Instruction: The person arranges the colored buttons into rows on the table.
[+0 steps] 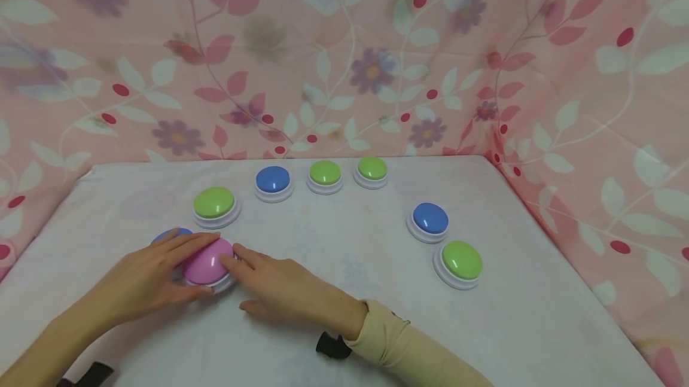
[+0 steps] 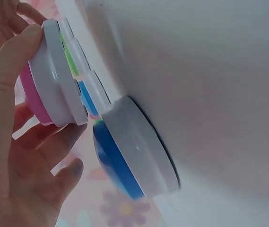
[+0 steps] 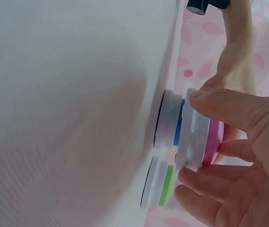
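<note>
A pink dome push button [image 1: 206,262] on a round white base is raised a little off the table, tilted, between both hands. My left hand [image 1: 156,273] grips it from the left, thumb at the near rim and fingers over the far side. From the right, my right hand [image 1: 285,282] curls round it, fingertips at the pink dome and base edge; in the head view its thumb looks slightly apart from the rim. Partly hidden behind my left fingers stands a blue push button [image 1: 171,234], seen fully as a blue button [image 2: 117,158] in the left wrist view.
Along the back stand a green button [image 1: 213,203], a blue button [image 1: 273,179] and two more green ones [image 1: 325,173]. To the right are a blue button [image 1: 430,218] and a green button [image 1: 462,260]. Floral curtains [image 1: 371,64] border the white table [image 1: 344,339].
</note>
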Motion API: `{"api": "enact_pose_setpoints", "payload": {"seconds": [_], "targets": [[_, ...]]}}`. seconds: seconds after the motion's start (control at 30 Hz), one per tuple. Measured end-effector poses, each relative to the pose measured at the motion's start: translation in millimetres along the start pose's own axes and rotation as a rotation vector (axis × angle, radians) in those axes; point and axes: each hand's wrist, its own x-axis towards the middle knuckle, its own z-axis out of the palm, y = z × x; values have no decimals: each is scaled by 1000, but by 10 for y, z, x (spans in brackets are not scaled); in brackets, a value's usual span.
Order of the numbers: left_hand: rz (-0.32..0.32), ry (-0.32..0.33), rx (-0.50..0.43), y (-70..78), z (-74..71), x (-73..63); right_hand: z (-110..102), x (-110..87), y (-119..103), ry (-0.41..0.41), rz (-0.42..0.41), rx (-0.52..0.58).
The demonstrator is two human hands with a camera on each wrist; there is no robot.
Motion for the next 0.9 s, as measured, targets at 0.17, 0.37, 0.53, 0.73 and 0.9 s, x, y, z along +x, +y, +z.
{"api": "enact_pose_setpoints", "payload": {"seconds": [0.17, 0.37, 0.53, 0.73, 0.9], "targets": [[-41, -13, -13, 36, 59, 164, -39, 1, 92, 18, 39, 28], [-62, -24, -38, 67, 96, 359, -91, -10, 221, 69, 72, 41], [-84, -33, -49, 99, 110, 494, -131, -15, 307, 95, 91, 48], [-159, -73, -87, 123, 158, 619, -145, 1, 402, 95, 119, 52], [-193, -91, -154, 123, 207, 729, -114, 26, 505, 118, 151, 73]]}}
